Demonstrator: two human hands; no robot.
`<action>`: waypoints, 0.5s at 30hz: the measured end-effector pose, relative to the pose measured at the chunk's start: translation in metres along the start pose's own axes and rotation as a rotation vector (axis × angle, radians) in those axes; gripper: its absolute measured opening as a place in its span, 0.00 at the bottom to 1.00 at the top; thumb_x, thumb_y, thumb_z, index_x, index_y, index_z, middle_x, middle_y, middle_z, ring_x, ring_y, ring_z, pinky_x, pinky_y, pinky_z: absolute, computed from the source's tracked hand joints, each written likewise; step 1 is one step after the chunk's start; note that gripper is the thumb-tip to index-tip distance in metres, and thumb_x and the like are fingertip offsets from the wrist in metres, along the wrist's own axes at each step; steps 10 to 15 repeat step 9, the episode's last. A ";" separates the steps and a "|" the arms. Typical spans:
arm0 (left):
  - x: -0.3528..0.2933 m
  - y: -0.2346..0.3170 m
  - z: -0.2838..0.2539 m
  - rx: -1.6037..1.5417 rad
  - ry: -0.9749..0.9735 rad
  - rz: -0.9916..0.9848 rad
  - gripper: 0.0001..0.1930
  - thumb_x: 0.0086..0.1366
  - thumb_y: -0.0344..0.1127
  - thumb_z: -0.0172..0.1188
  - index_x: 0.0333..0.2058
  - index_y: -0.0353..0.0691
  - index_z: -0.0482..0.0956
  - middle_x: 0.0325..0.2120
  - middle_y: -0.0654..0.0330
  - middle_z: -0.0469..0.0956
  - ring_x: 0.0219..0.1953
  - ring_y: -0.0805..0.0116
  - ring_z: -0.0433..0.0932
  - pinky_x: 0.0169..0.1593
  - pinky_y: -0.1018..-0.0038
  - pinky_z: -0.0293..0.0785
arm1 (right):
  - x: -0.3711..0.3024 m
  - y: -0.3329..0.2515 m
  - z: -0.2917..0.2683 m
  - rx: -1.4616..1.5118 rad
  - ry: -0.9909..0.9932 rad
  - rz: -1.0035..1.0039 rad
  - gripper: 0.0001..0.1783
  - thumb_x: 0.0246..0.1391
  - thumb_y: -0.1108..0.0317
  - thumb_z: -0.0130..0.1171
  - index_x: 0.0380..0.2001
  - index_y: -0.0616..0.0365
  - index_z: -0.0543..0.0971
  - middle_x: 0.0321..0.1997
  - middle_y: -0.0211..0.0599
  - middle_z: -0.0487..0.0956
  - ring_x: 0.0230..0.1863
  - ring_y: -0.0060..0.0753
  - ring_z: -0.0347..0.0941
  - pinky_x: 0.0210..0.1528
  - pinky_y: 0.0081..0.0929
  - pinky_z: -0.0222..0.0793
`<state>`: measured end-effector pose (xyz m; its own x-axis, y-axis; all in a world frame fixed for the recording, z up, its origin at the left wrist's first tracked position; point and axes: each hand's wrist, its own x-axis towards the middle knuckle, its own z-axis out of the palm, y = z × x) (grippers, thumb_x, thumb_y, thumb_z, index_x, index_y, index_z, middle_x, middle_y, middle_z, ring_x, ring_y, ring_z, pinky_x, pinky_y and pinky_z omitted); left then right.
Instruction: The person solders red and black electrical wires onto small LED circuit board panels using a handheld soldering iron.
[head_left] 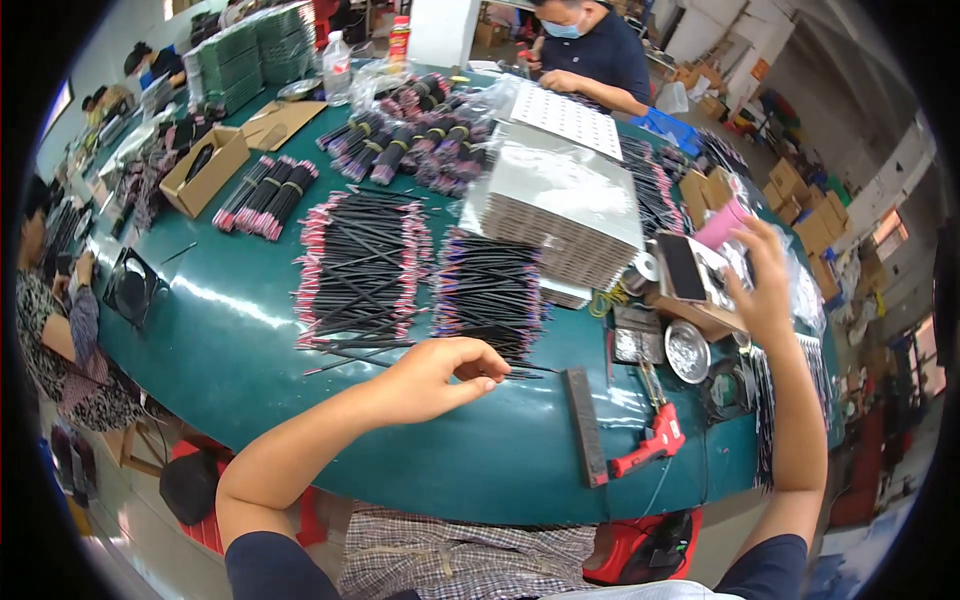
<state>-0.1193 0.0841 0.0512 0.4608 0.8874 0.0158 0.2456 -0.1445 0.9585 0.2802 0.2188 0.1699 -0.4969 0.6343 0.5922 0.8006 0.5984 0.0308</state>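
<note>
Green covers the broad round table [250, 350], which carries nearly everything in view. On its far middle stands a tall stack of grey cardboard sheets [560, 215], and beside that two spread heaps of thin black sticks, one with pink ends [362, 265] and one with purple ends [490, 290]. Near the front edge lie a long dark bar [584, 425] and a red hand tool [655, 440]. The left hand [435, 378] hovers just in front of the purple-ended heap, fingers curled narrow and pinching a single black stick [515, 374] that lies low over the table. The right hand [762, 285] is raised at the table's right side, fingers spread loosely, touching a phone [682, 268] propped there.
</note>
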 end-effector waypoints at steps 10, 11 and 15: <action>-0.033 -0.028 -0.066 0.144 0.078 0.047 0.11 0.66 0.33 0.61 0.47 0.40 0.80 0.42 0.59 0.82 0.46 0.65 0.80 0.51 0.68 0.75 | 0.070 -0.065 0.132 0.040 -0.515 -0.018 0.46 0.46 0.57 0.71 0.66 0.53 0.63 0.70 0.51 0.63 0.69 0.55 0.58 0.71 0.46 0.53; -0.033 -0.028 -0.066 0.144 0.078 0.047 0.11 0.66 0.33 0.61 0.47 0.40 0.80 0.42 0.59 0.82 0.46 0.65 0.80 0.51 0.68 0.75 | 0.070 -0.065 0.132 0.040 -0.515 -0.018 0.46 0.46 0.57 0.71 0.66 0.53 0.63 0.70 0.51 0.63 0.69 0.55 0.58 0.71 0.46 0.53; -0.033 -0.028 -0.066 0.144 0.078 0.047 0.11 0.66 0.33 0.61 0.47 0.40 0.80 0.42 0.59 0.82 0.46 0.65 0.80 0.51 0.68 0.75 | 0.070 -0.065 0.132 0.040 -0.515 -0.018 0.46 0.46 0.57 0.71 0.66 0.53 0.63 0.70 0.51 0.63 0.69 0.55 0.58 0.71 0.46 0.53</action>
